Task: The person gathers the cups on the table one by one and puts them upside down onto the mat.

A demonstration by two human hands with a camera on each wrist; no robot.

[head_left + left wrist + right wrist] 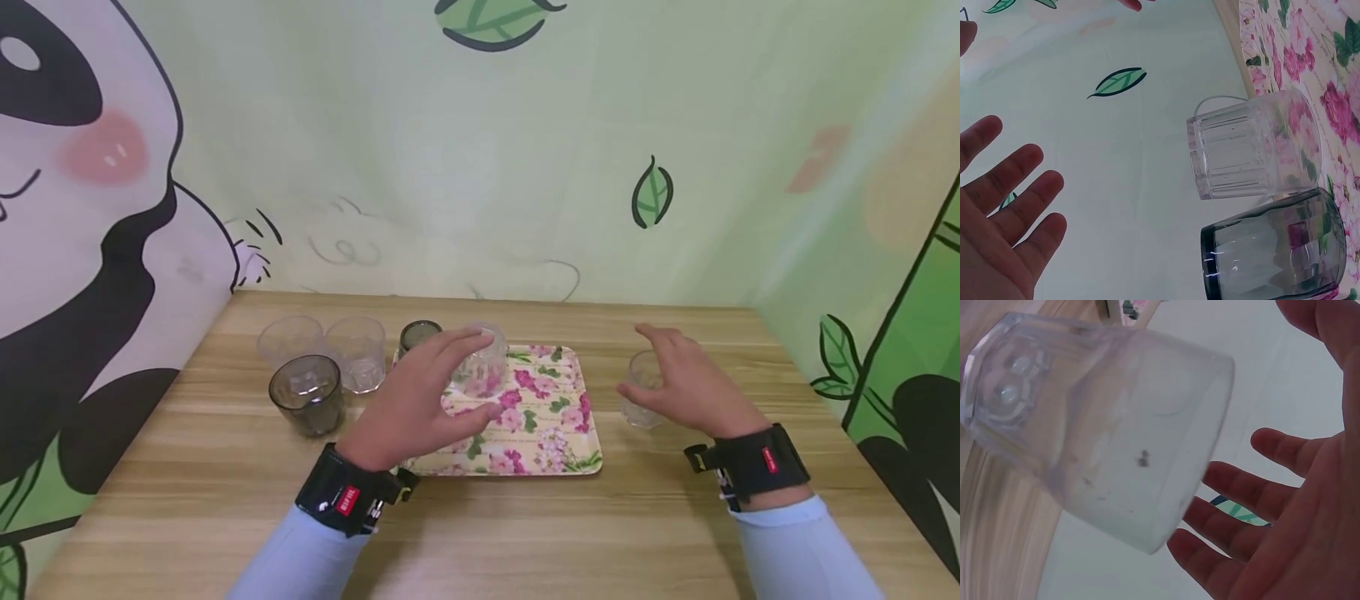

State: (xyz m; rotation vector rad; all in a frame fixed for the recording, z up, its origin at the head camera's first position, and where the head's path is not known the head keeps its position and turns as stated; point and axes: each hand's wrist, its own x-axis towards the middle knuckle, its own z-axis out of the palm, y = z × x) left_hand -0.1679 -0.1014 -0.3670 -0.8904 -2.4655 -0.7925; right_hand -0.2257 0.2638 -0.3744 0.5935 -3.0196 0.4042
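My left hand (pixel 420 396) hovers over the left side of a flowered tray (pixel 551 450), its fingers extended and holding nothing. Upside down on that tray stand a clear glass (pixel 1254 147) and a smoky grey glass (pixel 1272 247); the left wrist view shows the hand apart from both. To the right of the tray, a clear glass (pixel 1104 431) stands upright on the table. Beside its rim is my right hand (pixel 693 383), with fingers spread and thumb apart. Whether a fingertip touches the rim I cannot tell.
Left of the tray, two clear glasses (pixel 356 358) and a dark grey glass (pixel 306 398) stand upright close together. The wooden table (pixel 525 542) ends at a printed wall (pixel 390 167) behind, with more printed wall at the sides.
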